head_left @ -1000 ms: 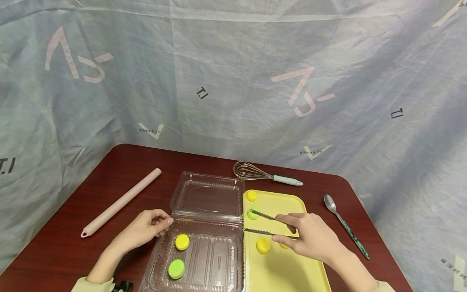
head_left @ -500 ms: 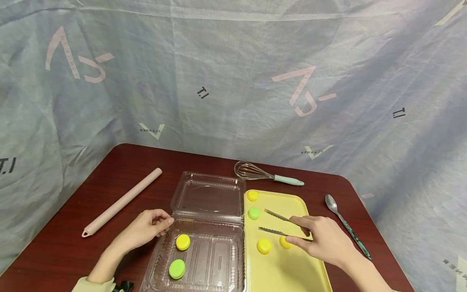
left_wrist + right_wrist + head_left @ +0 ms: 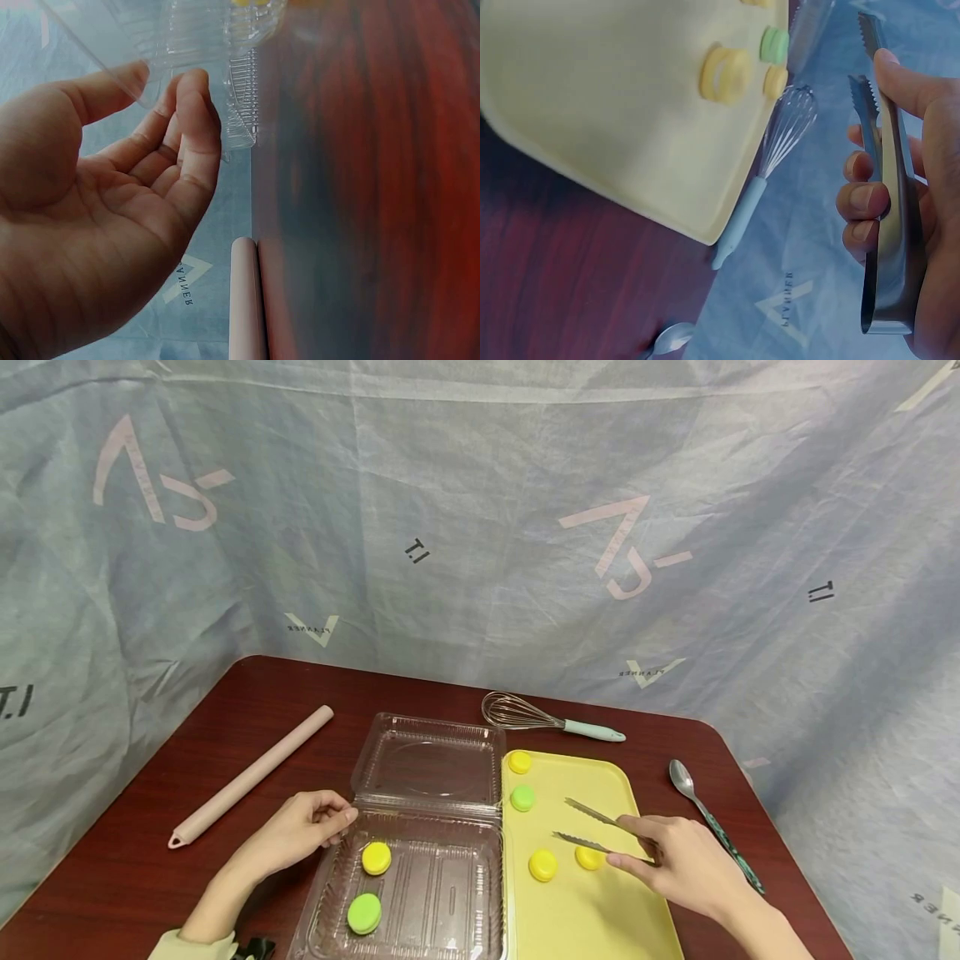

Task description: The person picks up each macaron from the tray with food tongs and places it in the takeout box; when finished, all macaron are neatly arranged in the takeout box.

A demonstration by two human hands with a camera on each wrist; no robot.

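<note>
1. The tongs (image 3: 596,816) lay inside my right hand (image 3: 686,864), at the lower right of the head view, their front part reaching out from my fingers over the yellow tray (image 3: 585,927).
2. With that hand I gripped them, thumb on one arm and fingers curled round the other. Their toothed tips stood moderately apart, with a plain gap between them.
3. In the head view their long axis ran slantwise, tips toward the upper left; in the right wrist view they stood nearly upright, tips at the top and bent end low.
4. A yellow macaron (image 3: 588,857) sat on the tray just below the tongs in the head view, partly covered, with another yellow macaron (image 3: 543,865) to its left.
5. My left hand (image 3: 292,827), left of the frame's lower middle, was at the edge of the clear container (image 3: 450,893), fingers loosely curled. Thumb and forefinger showed apart in the left wrist view; I could not tell whether they held the rim.
6. Two macarons, one green (image 3: 364,913), one yellow (image 3: 377,858), lay in the container's near half.
7. Farther up the tray, left of the tips, lay a green macaron (image 3: 522,797), and beyond it a yellow one (image 3: 520,762).
8. Farther off lay the spoon (image 3: 716,827) at right, the pale rolling pin (image 3: 251,777) at left, and the whisk (image 3: 551,717) above the tray.
</note>
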